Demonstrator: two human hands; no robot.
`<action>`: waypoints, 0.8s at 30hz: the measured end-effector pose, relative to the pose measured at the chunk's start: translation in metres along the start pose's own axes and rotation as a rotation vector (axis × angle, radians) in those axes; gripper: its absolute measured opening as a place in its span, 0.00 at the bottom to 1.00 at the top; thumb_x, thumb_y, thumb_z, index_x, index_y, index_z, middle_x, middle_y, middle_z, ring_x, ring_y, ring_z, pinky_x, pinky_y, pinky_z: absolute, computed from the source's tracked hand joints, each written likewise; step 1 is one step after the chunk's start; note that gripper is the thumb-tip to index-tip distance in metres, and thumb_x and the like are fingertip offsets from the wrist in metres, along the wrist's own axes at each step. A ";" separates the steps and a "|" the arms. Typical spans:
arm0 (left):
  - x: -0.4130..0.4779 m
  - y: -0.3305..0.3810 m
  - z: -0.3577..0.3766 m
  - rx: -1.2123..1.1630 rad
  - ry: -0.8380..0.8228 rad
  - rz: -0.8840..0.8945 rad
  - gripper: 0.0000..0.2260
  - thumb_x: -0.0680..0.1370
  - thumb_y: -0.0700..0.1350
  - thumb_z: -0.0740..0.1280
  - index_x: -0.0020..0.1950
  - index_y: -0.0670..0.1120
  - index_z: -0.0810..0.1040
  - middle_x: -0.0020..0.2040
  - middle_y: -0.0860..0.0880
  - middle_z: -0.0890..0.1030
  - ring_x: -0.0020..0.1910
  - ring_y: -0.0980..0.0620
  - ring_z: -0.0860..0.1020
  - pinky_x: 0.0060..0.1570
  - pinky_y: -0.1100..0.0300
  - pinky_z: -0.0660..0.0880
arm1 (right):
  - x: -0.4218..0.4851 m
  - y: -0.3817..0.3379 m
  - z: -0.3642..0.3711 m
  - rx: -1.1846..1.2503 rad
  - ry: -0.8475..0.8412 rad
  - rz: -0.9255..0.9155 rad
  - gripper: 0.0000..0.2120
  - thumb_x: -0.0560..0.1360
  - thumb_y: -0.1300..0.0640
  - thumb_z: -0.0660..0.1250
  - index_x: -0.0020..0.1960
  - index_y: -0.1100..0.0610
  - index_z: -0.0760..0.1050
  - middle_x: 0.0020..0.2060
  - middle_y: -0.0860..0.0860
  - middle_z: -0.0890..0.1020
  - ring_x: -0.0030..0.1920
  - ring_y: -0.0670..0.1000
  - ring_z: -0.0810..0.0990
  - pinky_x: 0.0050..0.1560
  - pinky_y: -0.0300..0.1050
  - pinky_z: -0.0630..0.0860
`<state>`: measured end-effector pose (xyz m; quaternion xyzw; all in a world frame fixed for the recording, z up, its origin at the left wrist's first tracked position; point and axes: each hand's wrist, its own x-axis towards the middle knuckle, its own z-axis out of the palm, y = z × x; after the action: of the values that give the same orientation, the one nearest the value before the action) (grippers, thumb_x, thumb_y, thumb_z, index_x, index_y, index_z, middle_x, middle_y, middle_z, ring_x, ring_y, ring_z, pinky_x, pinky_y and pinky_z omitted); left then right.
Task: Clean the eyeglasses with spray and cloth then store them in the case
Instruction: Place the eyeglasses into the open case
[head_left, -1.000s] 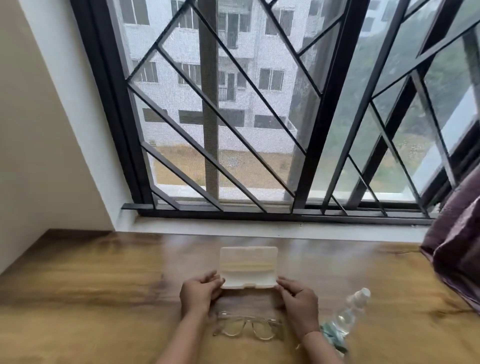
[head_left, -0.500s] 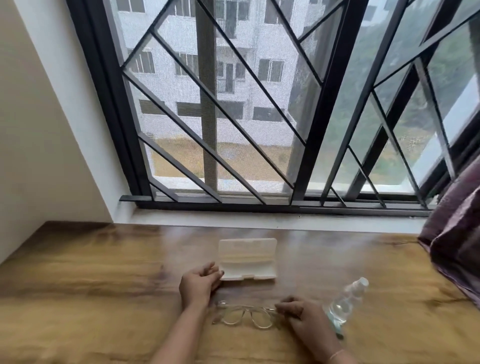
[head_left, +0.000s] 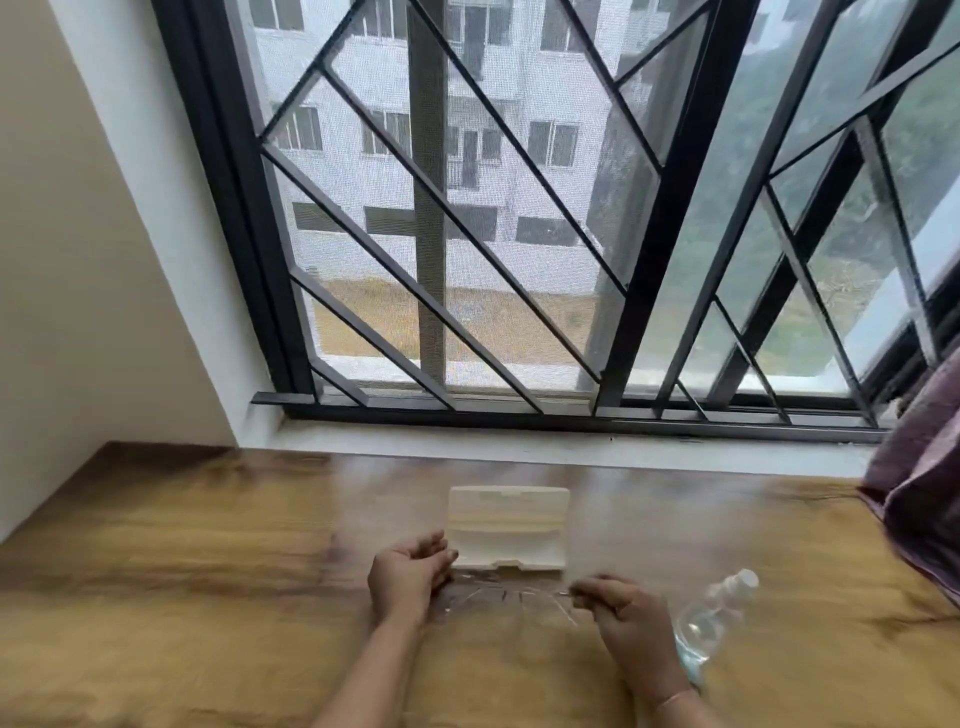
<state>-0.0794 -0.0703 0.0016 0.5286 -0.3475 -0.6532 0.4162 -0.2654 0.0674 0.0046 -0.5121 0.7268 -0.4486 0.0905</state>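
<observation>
Table (head_left: 208, 571) by window (head_left: 467, 208): eyeglasses (head_left: 506, 597), case (head_left: 508, 530).
Prob. light, fragile; hold at frame ends. Left hand (head_left: 408, 577), right hand (head_left: 623, 616): fingers curled, grip unclear.

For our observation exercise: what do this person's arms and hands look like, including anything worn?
Both forearms are bare, with no sleeves in view. The left hand shows no glove or band. The right hand is ungloved too, with a thin band at its wrist.
</observation>
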 end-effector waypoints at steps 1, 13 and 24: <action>0.000 0.000 0.000 0.006 0.000 0.004 0.15 0.67 0.23 0.69 0.53 0.31 0.79 0.30 0.50 0.82 0.26 0.59 0.80 0.28 0.68 0.77 | 0.008 0.001 -0.001 0.015 0.019 0.003 0.23 0.60 0.67 0.63 0.42 0.40 0.80 0.35 0.31 0.81 0.33 0.39 0.82 0.37 0.32 0.77; 0.008 -0.008 -0.001 0.060 0.022 0.055 0.13 0.67 0.24 0.69 0.49 0.32 0.80 0.30 0.52 0.82 0.28 0.60 0.80 0.28 0.69 0.77 | 0.073 0.010 0.008 -0.073 -0.145 0.042 0.11 0.65 0.75 0.69 0.40 0.62 0.84 0.32 0.44 0.79 0.37 0.32 0.78 0.39 0.23 0.72; 0.008 -0.013 -0.001 0.197 0.065 0.174 0.12 0.66 0.29 0.73 0.45 0.41 0.84 0.37 0.49 0.85 0.36 0.53 0.81 0.40 0.64 0.79 | 0.070 0.002 0.012 -0.075 -0.193 0.161 0.09 0.67 0.70 0.70 0.46 0.63 0.83 0.32 0.43 0.76 0.34 0.42 0.77 0.37 0.22 0.68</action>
<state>-0.0818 -0.0720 -0.0134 0.5558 -0.4407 -0.5599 0.4282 -0.2918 0.0024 0.0190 -0.4957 0.7699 -0.3611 0.1765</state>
